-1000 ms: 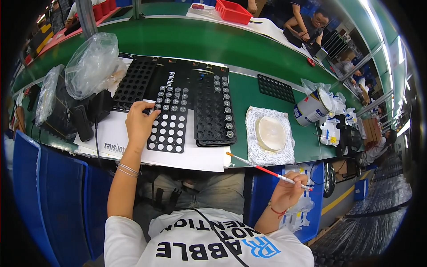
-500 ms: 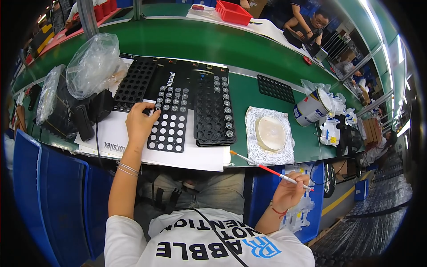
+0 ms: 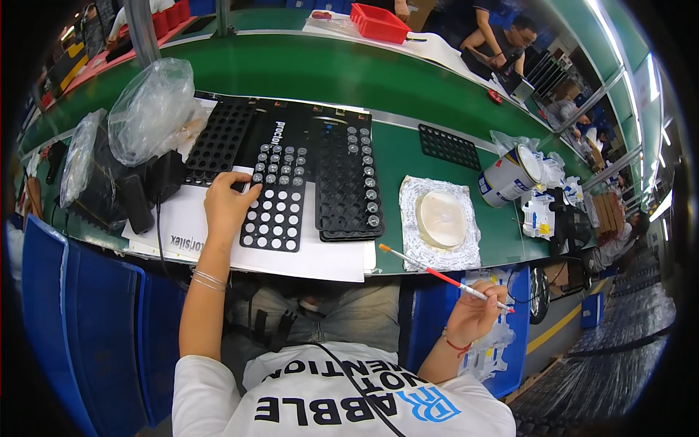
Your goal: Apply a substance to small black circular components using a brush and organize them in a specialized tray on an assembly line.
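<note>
My left hand (image 3: 229, 204) is at the left edge of a black perforated tray (image 3: 271, 246), thumb and fingers pinched beside a row of small round clear pieces (image 3: 271, 179). What the fingertips grip, if anything, is hidden. Clear pieces fill the tray's far rows, while its nearer holes show white. My right hand (image 3: 477, 317) holds a thin paintbrush (image 3: 445, 279) by its red and white handle. The orange bristles point left, just off the table's front edge. Right of the trays, a round, shallow, pale dish (image 3: 441, 220) rests on a crumpled printed sheet (image 3: 466, 255).
A taller black tray stack (image 3: 342, 218) holds clear pieces along its right side. Another perforated tray (image 3: 218, 138), a plastic bag (image 3: 153, 109) and a black adapter (image 3: 164, 175) lie left. A tilted metal can (image 3: 502, 182) stands right; an empty-looking black tray (image 3: 448, 146) lies behind the dish.
The view has shifted slightly. Both hands keep nearly the same places; the brush tip sits a little higher relative to the table edge.
</note>
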A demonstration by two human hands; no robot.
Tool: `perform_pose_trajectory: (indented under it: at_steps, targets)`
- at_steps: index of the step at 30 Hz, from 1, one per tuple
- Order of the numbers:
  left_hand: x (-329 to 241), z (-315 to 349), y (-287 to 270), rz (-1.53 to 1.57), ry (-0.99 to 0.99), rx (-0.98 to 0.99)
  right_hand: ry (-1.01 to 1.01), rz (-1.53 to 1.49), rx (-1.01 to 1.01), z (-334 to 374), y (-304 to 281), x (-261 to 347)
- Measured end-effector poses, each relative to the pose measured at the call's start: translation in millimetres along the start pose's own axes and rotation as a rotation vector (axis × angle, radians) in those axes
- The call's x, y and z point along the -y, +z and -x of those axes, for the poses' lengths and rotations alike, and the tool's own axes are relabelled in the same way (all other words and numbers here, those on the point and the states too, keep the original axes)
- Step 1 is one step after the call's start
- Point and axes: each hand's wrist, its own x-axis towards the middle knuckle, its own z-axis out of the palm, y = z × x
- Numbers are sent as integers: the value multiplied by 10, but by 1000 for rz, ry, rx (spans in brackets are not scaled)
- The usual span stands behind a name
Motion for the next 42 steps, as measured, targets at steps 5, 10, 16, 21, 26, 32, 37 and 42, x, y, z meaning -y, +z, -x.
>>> perform_pose_trajectory:
  at_steps: [5, 10, 16, 21, 26, 32, 37, 42]
  targets:
    - [-126, 63, -62, -54, 69, -90, -39, 22, -40, -63, -76, 23]
    - [-683, 77, 41, 65, 289, -43, -45, 36, -136, -117, -193, 34]
    - [-1089, -170, 463, -9, 431, 102, -53, 122, -206, -107, -288, 65]
    - [-1112, -339, 734, -52, 370, 171, -71, 167, -259, -96, -321, 134]
    - [-1151, -330, 819, -25, 349, 188, -67, 211, -281, -99, -398, 175]
    - [-1170, -335, 857, -9, 355, 183, -73, 218, -283, -118, -424, 169]
    - [-1153, -341, 871, 14, 413, 140, -64, 227, -276, -123, -401, 152]
    - [-1370, -161, 543, 138, 372, 134, -99, 306, -298, -118, -380, 173]
